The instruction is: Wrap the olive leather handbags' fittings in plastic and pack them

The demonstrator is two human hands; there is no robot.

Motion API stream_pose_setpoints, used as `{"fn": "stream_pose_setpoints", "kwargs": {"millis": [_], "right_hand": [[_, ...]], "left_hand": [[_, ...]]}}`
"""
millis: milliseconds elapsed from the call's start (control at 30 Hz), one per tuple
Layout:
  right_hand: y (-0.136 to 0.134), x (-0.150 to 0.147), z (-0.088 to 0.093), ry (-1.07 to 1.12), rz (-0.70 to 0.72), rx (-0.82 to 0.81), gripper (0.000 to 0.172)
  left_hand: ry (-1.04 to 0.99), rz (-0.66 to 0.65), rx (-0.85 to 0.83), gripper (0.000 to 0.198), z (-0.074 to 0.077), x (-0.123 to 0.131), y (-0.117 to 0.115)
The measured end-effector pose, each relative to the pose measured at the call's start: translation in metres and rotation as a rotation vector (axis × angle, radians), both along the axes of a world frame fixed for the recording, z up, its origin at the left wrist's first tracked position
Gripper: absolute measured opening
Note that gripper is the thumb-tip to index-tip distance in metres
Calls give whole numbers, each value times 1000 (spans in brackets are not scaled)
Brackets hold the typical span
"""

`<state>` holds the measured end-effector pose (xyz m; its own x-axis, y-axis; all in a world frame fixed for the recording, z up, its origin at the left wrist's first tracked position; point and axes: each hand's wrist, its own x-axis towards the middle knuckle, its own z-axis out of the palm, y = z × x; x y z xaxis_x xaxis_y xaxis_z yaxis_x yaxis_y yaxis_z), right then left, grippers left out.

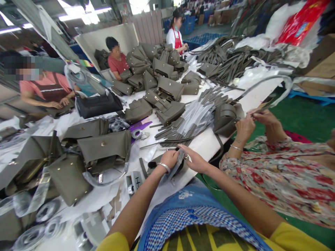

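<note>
My left hand (pixel 169 159) is closed round a strap wrapped in clear plastic (pixel 180 158), near the table's front edge. My right hand (pixel 195 160) meets it from the other side, its fingers pinching the top of the same strap beside a small metal fitting. Under and behind my hands lies an olive-grey handbag (pixel 154 163), partly hidden by them. Just beyond are loose dark straps (pixel 172 141), some in plastic sleeves. To the left, a flap handbag (pixel 104 150) stands with its front toward me.
At my right, a co-worker's hands (pixel 246 127) work on a strip beside a rounded bag (pixel 226 116). A pile of handbags (pixel 159 73) covers the table's middle. Plastic-wrapped coils (pixel 30 237) lie front left. Other people work across the table.
</note>
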<state>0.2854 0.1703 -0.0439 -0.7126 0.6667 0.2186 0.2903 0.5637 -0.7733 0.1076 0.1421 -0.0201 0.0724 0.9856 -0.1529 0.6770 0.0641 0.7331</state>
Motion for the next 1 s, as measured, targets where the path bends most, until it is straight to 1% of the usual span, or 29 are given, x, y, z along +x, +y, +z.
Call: {"fn": "stream_pose_setpoints", "kwargs": {"millis": [67,100,167,233,267,367,433,500,533,567,600,633,700,733,800,867,933,1000], "right_hand": [[-3,-1,5,-33,19,46,82],[-4,-1,6,-61,16,52,77],[-3,-2,5,-117,-21,52,64],[0,-2,1,-138,-91,53,55],[2,-2,-1,-132,-126,54,53],[11,1,-5,-77,-232,50,53],[16,3,-5,-48,-277,33,51],[22,5,-5,-39,-315,3,47],[24,5,-5,-42,-332,-13,45],[26,4,-5,-46,-346,-25,43],[28,4,-5,-49,-355,-34,42],[29,3,-6,-51,-361,-41,42],[30,1,-7,-51,-372,-50,43],[31,0,-7,-50,-381,-58,43],[31,-1,-7,-44,-399,-82,44],[32,-1,-6,-28,-409,-112,44],[32,-1,-5,-1,-417,-144,42],[32,-1,-4,33,-426,-183,38]], "left_hand": [[-39,-12,-14,40,-2,3,7],[-62,-24,-20,40,-1,2,6],[-109,-57,-26,39,1,-4,-3],[-171,-98,-79,38,4,-18,-22],[-206,-126,-136,38,6,-27,-35],[-308,-244,-384,33,15,-61,-76],[-338,-330,-498,32,24,-82,-102],[-312,-405,-523,31,31,-96,-122],[-288,-403,-507,32,33,-99,-130],[-267,-367,-479,34,32,-98,-136],[-257,-307,-447,42,28,-96,-141],[-262,-234,-419,51,21,-91,-146],[-279,-124,-389,65,-2,-80,-153],[-270,-113,-382,66,-16,-74,-157],[-211,-126,-371,59,-45,-64,-164],[-146,-118,-356,53,-68,-59,-171],[-112,-77,-341,56,-83,-56,-175],[-84,-28,-314,57,-91,-53,-174]]}}
